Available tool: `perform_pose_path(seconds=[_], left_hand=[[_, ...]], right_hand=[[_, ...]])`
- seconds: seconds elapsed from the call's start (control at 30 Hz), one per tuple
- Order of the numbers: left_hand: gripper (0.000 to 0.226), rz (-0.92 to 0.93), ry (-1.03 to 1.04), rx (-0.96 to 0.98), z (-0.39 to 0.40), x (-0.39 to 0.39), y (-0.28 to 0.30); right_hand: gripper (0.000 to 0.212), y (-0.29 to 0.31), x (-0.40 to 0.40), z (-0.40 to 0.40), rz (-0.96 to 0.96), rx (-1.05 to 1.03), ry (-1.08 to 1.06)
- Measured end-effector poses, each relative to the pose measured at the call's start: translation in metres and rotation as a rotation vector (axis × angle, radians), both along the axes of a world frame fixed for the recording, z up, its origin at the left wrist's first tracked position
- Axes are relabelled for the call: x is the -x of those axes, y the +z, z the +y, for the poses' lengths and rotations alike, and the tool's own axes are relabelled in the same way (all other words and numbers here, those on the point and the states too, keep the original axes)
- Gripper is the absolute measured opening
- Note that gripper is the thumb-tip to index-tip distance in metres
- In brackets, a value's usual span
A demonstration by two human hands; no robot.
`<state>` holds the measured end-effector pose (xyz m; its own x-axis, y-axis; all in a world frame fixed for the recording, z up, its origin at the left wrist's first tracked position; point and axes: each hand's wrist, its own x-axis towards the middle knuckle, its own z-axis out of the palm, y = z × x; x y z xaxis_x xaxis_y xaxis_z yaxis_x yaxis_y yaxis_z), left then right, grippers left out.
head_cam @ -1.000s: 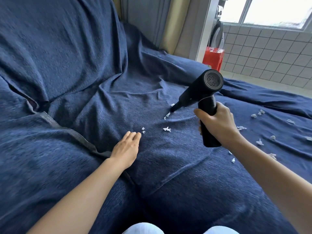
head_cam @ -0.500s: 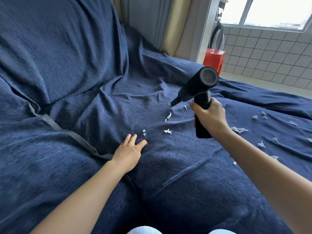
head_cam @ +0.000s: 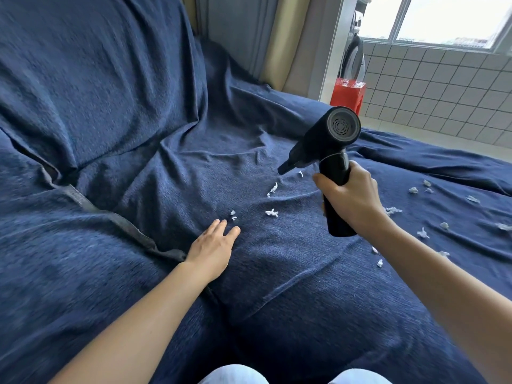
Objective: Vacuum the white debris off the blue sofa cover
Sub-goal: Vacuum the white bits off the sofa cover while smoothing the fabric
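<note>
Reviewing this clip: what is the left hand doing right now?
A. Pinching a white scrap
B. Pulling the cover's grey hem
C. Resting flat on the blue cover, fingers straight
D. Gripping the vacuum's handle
C. The left hand lies palm-down on the blue sofa cover with its fingers straight and holding nothing; the right hand is the one gripping the black handheld vacuum.

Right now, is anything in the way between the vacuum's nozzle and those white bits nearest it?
Nothing visible. The right hand holds the vacuum with its nozzle above bare cover, and the nearest white bits lie just below it. The left hand rests flat, off to the side.
</note>
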<state>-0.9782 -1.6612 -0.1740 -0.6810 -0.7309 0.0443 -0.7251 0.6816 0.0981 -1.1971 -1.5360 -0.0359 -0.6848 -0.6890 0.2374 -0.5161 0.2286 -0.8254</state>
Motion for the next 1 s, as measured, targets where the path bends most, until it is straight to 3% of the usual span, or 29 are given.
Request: perform_pose_path(seconds=[0.23,0.73,1.0], left_hand=[[0.073,-0.102,-0.033,-0.041,0.003,-0.001,0.002],[0.070,-0.124,0.018,-0.143,0.009,0.001,0.010],[0.072,-0.122,0.037,-0.178,0.016,0.002,0.018]], right_hand=[[0.025,-0.002,-0.016,0.026,-0.040,-0.044,0.058],[0.025,0.012,-0.032,0.077,-0.177,0.017,0.133],[0.023,0.021,-0.045,0.107,-0.144,-0.020,0.189]])
